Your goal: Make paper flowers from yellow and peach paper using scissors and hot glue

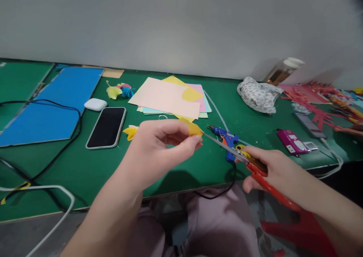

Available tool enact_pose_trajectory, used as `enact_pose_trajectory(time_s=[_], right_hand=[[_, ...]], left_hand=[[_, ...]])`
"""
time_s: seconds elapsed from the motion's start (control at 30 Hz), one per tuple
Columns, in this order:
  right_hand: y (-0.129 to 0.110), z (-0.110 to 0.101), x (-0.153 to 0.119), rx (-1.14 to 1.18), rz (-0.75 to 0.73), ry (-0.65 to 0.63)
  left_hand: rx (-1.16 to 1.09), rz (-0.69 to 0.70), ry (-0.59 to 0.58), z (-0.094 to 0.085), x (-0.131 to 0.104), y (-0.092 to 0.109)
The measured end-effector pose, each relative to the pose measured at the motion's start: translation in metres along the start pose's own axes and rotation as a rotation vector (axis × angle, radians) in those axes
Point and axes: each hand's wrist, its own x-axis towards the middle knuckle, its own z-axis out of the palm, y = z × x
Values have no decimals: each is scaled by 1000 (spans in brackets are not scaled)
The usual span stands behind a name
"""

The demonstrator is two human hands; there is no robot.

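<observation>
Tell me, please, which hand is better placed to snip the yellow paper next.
Probably the right hand: it holds the scissors, tips near the yellow paper that the left hand pinches.

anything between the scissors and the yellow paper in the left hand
Nothing visible stands between them: the scissors in the right hand point at the yellow paper pinched in the left hand, tips at its edge. The blue glue gun lies behind the blades.

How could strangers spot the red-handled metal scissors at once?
At the front of the green tabletop is the person's right hand. That hand holds the scissors, blades toward the yellow paper piece in the left hand. Unlike the blue plastic glue gun behind, they have silver blades.
</observation>
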Motion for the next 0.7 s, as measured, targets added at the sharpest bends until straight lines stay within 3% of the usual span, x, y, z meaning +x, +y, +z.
enact_pose_trajectory(time_s=[0.7], right_hand=[[0,0,0,58,9,-78]], left_hand=[[2,-7,-52,-1,2,4]])
